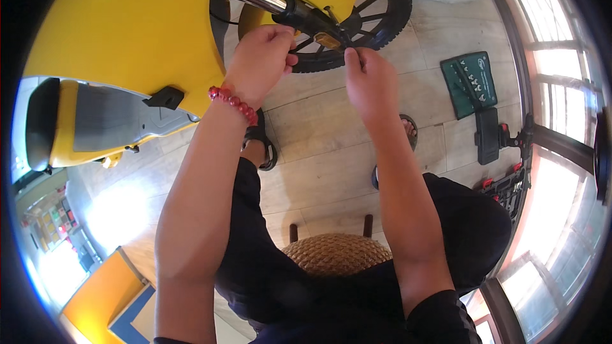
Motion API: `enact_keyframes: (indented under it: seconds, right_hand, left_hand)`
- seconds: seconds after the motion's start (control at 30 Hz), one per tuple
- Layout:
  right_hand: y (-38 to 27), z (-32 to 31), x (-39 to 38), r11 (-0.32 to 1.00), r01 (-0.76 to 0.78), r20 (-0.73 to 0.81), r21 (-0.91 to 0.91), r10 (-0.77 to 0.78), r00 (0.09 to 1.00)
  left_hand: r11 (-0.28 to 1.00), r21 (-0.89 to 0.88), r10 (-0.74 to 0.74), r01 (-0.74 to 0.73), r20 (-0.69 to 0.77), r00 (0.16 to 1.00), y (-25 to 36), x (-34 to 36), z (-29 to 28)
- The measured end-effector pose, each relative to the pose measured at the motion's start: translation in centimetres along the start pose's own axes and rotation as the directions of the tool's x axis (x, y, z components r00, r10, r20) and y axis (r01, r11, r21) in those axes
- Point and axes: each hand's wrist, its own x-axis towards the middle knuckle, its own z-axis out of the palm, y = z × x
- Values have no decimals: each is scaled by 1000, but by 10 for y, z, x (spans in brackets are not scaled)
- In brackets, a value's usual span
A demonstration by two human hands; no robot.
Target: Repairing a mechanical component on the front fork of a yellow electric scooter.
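My left hand (pixel 264 57), curled, is at the fork leg (pixel 305 19); my right hand (pixel 372 84), curled, near the wheel (pixel 400 9); I cannot tell what either grips.

I see bright windows (pixel 561 64) along the right of the frame. A woven stool (pixel 338 253) sits lower centre.

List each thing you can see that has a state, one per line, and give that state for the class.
Left hand: fingers curled beside the fork leg; grip unclear
Right hand: fingers curled at the fork leg's lower end; grip unclear
Fork leg: joined to the wheel
Amber reflector: mounted on the fork leg
Bracelet: worn
Green tool pouch: spread flat on the floor
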Motion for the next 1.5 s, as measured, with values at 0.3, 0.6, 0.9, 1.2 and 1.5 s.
enact_keyframes:
  seconds: [0.3, 0.6, 0.9, 1.2, 1.5]
  right_hand:
    - [-5, -3, -2, 989, 60, 63, -138, -52, 997]
    - [31, 5, -6, 816, -118, -60, 566, 183, 981]
    - [40, -24, -17, -347, -744, 791, 571, -10, 612]
    - [6, -25, -22, 875, -264, 241, 406, 176, 954]
    - [11, -33, -27, -23, -686, 685, 727, 95, 723]
  left_hand:
    - [896, -419, -75, 148, 187, 980, -32, 42, 67]
    - [862, -459, -104, 214, 253, 962, -30, 55, 74]
    - [871, -430, -161, 239, 209, 964, -28, 57, 73]
    - [876, -404, -198, 261, 192, 961, -26, 49, 77]
    - [867, -416, -155, 275, 300, 941, -25, 49, 70]
